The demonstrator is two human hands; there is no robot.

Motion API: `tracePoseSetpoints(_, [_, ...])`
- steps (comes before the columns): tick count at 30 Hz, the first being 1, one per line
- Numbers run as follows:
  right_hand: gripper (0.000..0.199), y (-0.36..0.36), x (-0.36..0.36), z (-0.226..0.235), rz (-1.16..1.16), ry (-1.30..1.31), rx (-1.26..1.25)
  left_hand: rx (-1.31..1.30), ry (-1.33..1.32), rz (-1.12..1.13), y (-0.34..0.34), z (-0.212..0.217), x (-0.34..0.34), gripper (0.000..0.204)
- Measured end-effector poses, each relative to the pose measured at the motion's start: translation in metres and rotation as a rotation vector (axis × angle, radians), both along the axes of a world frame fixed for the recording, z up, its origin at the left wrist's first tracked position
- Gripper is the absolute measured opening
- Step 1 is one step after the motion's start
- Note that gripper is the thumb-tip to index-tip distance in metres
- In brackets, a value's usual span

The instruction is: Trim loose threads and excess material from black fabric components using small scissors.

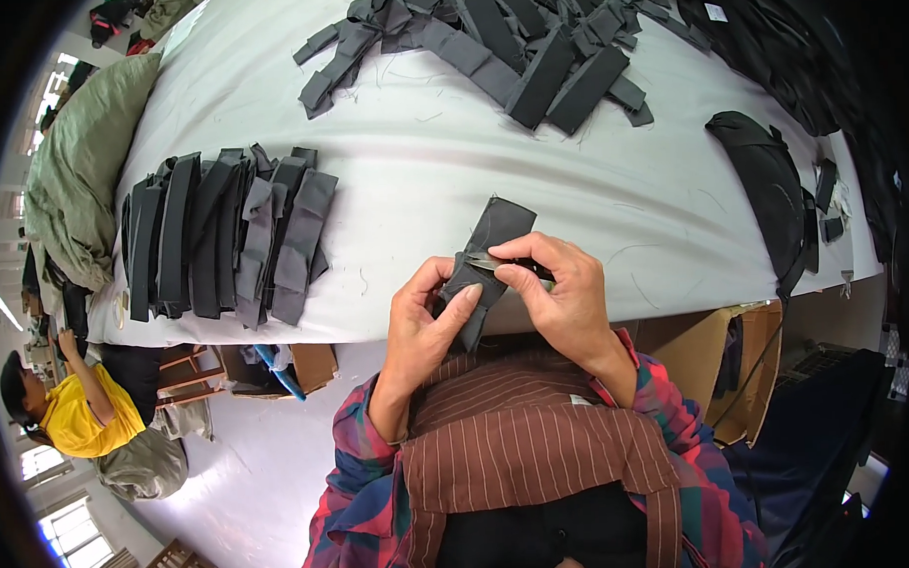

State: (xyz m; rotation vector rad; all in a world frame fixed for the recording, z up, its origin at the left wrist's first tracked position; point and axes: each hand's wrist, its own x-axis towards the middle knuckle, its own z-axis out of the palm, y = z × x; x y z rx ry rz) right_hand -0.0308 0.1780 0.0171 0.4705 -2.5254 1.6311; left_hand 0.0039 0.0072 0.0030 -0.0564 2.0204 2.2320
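Apron (541,456), brown with thin pale stripes, spreads nearest the camera, and just beyond it two bare hands meet near the front edge of a white-covered table (411,190). The left hand (426,320) pinches a dark grey fabric strip (503,225), its thumb flat on the cloth and its fingers mostly hidden behind. The right hand (570,295) has a narrow grip, thumb and forefinger closed on a small metal tool (486,264) that lies against the strip's middle. Whether the tool is a pair of snips or a single blade, I cannot tell. The strip slants between the hands, its far end over the tabletop and its near end hanging toward the apron; whether it touches the table is unclear.

For clean work here, the left thumb should hold the cloth taut close to the tip, yet out of its path. The tip is best slid flat along the fold, with small, light strokes, since a steep angle could nick the fabric.

To the left, similar strips stand in a close row (177,234), handy as a place for this one. Farther right rests a black fabric item (762,188); at the far side, more strips sprawl in a loose heap (482,68), crossing at all angles.
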Motion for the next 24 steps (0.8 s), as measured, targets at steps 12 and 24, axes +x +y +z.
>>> tracePoseSetpoints(12, [0.009,0.003,-0.002,-0.001,-0.068,-0.021,-0.107,0.06,-0.04,0.003,0.0,0.002,0.001,0.016])
tracePoseSetpoints(24, [0.012,0.012,-0.02,0.008,-0.192,0.037,-0.02,-0.21,0.127,-0.005,0.001,-0.002,0.004,0.014])
